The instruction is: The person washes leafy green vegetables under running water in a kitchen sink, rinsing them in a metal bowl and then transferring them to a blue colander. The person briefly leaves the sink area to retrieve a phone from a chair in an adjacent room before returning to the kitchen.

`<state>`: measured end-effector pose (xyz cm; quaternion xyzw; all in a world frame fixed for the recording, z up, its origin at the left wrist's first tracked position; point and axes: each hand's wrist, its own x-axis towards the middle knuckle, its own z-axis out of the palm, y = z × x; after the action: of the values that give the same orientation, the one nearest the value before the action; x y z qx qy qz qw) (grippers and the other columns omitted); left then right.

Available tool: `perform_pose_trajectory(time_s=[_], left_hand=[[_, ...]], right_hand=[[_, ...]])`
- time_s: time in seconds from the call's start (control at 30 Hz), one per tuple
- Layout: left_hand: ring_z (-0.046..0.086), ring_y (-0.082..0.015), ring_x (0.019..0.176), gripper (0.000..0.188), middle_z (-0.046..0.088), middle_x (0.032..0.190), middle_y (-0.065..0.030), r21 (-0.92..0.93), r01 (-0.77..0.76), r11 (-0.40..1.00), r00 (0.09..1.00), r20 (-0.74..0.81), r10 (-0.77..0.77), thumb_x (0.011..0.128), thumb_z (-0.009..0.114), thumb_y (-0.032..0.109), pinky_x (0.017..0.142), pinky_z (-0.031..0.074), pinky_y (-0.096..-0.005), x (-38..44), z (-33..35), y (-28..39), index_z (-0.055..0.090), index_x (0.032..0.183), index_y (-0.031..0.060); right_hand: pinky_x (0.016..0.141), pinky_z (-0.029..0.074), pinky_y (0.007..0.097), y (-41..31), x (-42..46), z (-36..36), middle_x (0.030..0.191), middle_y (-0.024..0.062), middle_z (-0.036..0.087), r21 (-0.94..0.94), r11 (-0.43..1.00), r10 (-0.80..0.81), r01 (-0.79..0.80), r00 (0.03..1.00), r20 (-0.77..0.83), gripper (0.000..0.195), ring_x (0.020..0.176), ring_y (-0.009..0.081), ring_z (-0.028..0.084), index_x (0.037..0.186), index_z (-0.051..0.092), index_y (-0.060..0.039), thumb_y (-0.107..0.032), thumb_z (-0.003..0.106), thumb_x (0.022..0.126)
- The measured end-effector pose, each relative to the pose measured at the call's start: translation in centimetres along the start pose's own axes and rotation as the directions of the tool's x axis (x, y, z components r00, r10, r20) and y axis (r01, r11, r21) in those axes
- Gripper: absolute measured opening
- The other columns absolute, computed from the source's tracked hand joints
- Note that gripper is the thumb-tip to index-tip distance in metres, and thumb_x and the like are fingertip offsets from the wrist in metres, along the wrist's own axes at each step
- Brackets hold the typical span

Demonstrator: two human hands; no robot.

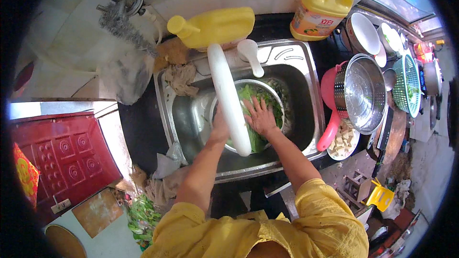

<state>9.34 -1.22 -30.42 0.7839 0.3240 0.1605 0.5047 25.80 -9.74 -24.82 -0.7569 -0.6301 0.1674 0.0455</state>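
Observation:
A round basin with a pale rim stands in the stainless steel sink, holding leafy greens. My right hand lies palm down on the greens with its fingers spread. At the basin's left side is my left hand; its fingers are partly hidden behind the thick white faucet spout, so its grip cannot be made out. The spout arches over the basin between my two hands. Behind the basin sits the white faucet handle. More loose greens show beyond the basin's right rim.
A yellow jug and a pump bottle of detergent stand behind the sink. To the right are a metal colander, a pink handle, a plate of pale cubes, a kitchen knife and a green basket. Rags hang at left.

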Motion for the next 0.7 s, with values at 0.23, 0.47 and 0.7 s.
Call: perform_pose_trajectory(time_s=[0.23, 0.47, 0.7], left_hand=[[0.015, -0.0395, 0.135, 0.08, 0.02, 0.145, -0.0211, 0.473, 0.096, 0.876, 0.937, 0.253, -0.239, 0.076, 0.064, 0.04, 0.108, 0.015, -0.0521, 0.2, -1.7, 7.6, 0.027, 0.14, 0.0095], [0.007, -0.0416, 0.137, 0.083, 0.01, 0.149, -0.0182, -0.033, 0.117, 0.993, 0.987, 0.117, -0.112, 0.073, 0.063, 0.052, 0.106, 0.01, -0.0611, -4.3, 5.6, -2.2, 0.029, 0.141, 0.0181], [0.01, -0.0447, 0.135, 0.071, 0.012, 0.15, -0.0147, 0.72, -0.026, 0.694, 0.848, 0.383, -0.366, 0.076, 0.065, 0.039, 0.107, 0.013, -0.0601, -4.4, -0.9, 9.7, 0.034, 0.139, 0.0287]], right_hand=[[0.105, 0.022, 0.0555, 0.7, -0.8, -3.9, 0.142, 0.0142, 0.03, 0.068, 0.996, 0.056, -0.06, 0.997, 0.057, 0.061, 0.131, 0.0379, 0.026, 0.14, 0.029, -0.0213, -0.041, 0.048, 0.085], [0.106, 0.021, 0.0533, 2.5, -1.3, 2.6, 0.141, 0.0234, 0.026, 0.081, 0.996, -0.051, 0.049, 0.999, 0.015, 0.062, 0.131, 0.0424, 0.022, 0.137, 0.031, -0.0091, -0.038, 0.049, 0.086], [0.105, 0.02, 0.056, 1.6, -3.5, -2.9, 0.147, 0.0176, 0.017, -0.03, 0.997, -0.072, 0.076, 0.99, 0.119, 0.068, 0.134, 0.0414, 0.017, 0.141, 0.025, -0.0201, -0.042, 0.053, 0.083]])
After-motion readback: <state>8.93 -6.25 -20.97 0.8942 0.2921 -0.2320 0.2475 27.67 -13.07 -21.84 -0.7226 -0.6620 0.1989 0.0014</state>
